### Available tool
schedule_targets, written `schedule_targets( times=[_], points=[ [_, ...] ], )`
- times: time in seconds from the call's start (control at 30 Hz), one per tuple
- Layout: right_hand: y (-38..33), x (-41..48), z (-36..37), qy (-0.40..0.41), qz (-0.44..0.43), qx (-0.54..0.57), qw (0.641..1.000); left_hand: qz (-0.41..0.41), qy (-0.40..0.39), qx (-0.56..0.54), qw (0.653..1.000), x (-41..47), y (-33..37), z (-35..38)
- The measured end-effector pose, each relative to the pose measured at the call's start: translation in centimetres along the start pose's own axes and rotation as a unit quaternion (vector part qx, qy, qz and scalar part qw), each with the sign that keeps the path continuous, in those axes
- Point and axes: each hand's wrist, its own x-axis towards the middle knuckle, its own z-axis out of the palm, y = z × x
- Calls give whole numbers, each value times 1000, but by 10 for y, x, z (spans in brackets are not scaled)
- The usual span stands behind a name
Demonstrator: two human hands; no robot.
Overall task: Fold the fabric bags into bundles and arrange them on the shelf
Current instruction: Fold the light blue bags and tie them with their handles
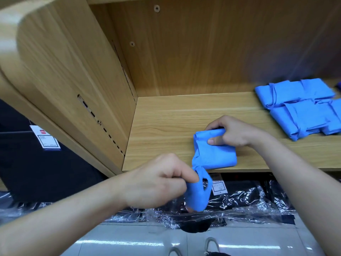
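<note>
Head view, one bag in work.

- Blue fabric bag (214,150): body folded to a compact rectangle, lying on the wooden shelf board (166,130) near its front edge, about 5 o'clock of frame centre.
- Right hand (234,132): clamped on the bag's far edge, thumb flat on top, fingers curled round the rolled rim.
- Left hand (158,182): closed round the bag's handle strap (198,191), which runs off the fold's 7 o'clock corner and hangs below the shelf lip.
- Finished blue bundles (302,111): in rows at 2 o'clock of the bag, well apart from it.
- Plastic-wrapped dark goods (249,200) on the level below.

Judgement: the step is binding, strap to go round the folded body.

To do it well:
1. Keep the right thumb pressing so the layers do not spring open.
2. Hold the strap taut and flat, not twisted.
3. Lead it across the middle of the fold, not a corner, or the bundle will skew.
4. Tuck the end under a wrap before the right hand lets go.
5. Set it at the 8 o'clock side of the rows.
</note>
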Motion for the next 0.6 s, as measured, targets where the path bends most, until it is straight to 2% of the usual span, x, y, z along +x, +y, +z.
schedule_targets(
  times=[0.1,0.17,0.27,0.33,0.4,0.47,0.53,0.6],
  points=[
    [-4,-2,6,-33,-21,33,999,-16,-47,-137,989,4,5,-2],
    [-7,-3,7,-41,-35,45,998,-22,-67,-131,989,6,2,-4],
    [-6,-6,5,-37,-43,49,997,-50,-52,-40,997,5,-2,-11],
    [-5,-6,6,-35,-44,32,998,-61,-72,139,986,5,-7,-10],
    [-3,-5,6,-22,-40,11,999,-57,-89,372,922,7,-18,-7],
    [-1,-5,1,5,-32,-6,999,-84,-81,518,847,5,-28,-5],
    [-1,-4,-6,26,-29,-15,999,-82,-63,606,789,2,-39,-7],
    [0,-3,-8,35,-29,-26,999,-43,-25,634,772,-2,-52,-10]
  ],
)
